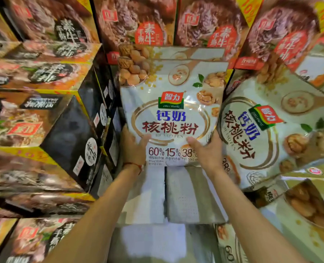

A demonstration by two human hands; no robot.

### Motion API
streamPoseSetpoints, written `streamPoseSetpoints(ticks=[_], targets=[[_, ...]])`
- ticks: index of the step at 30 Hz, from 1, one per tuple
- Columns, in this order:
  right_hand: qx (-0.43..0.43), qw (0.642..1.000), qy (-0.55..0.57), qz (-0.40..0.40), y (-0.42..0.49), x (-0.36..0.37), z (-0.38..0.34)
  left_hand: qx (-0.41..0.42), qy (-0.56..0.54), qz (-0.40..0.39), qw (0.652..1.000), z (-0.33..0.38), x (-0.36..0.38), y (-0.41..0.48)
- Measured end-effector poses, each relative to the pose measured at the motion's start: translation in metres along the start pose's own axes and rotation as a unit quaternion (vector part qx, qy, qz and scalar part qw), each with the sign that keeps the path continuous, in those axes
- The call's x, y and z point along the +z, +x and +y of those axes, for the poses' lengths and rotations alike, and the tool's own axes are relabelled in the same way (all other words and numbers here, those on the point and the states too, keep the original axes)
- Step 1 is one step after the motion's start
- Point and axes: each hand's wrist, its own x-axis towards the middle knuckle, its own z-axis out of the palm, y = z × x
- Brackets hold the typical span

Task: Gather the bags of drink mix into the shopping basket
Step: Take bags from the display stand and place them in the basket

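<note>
White plastic drink-mix bag (171, 111), gripped at its lower sides by left hand (133, 147) and right hand (208, 150), thumbs on front. Brown cardboard boxes (43, 120) stand left of it.

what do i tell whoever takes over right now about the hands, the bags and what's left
Left hand and right hand each grip a lower corner of one drink mix bag, held upright.
Another bag of the same kind lies tilted to its right.
Shopping basket is not in view; what is already in it cannot be told.
Left: basket this bag, then the rest.
</note>
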Motion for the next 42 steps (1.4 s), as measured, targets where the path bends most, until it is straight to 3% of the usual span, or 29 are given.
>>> streamPoseSetpoints(ticks=[4, 7, 11, 14, 19, 23, 27, 32, 42], targets=[[-0.003, 0.998, -0.056, 0.025, -0.014, 0.002, 0.006, 0.032, 0.049, 0.002, 0.998, -0.012, -0.002, 0.001], [-0.044, 0.981, -0.18, 0.066, -0.036, -0.003, 0.009, 0.05, 0.137, 0.009, 0.989, -0.016, -0.006, -0.008], [-0.11, 0.942, -0.295, 0.12, -0.076, -0.011, 0.004, 0.167, 0.198, 0.02, 0.966, -0.022, -0.02, -0.032], [-0.128, 0.924, -0.346, 0.099, -0.105, -0.017, 0.002, 0.231, 0.228, -0.052, 0.945, -0.021, -0.032, -0.051], [-0.162, 0.895, -0.411, 0.056, -0.15, -0.029, 0.003, 0.261, 0.431, -0.206, 0.839, -0.013, -0.048, -0.079], [-0.208, 0.875, -0.434, 0.039, -0.18, -0.036, 0.003, 0.285, 0.508, -0.233, 0.779, -0.01, -0.062, -0.107], [-0.237, 0.86, -0.452, 0.011, -0.213, -0.043, 0.008, 0.316, 0.538, -0.244, 0.742, -0.009, -0.078, -0.145], [-0.256, 0.852, -0.457, -0.02, -0.259, -0.058, 0.022, 0.332, 0.531, -0.239, 0.742, -0.009, -0.094, -0.201], [-0.279, 0.846, -0.434, -0.133, -0.357, -0.086, 0.059, 0.29, 0.503, -0.193, 0.791, -0.037, -0.163, -0.347]])
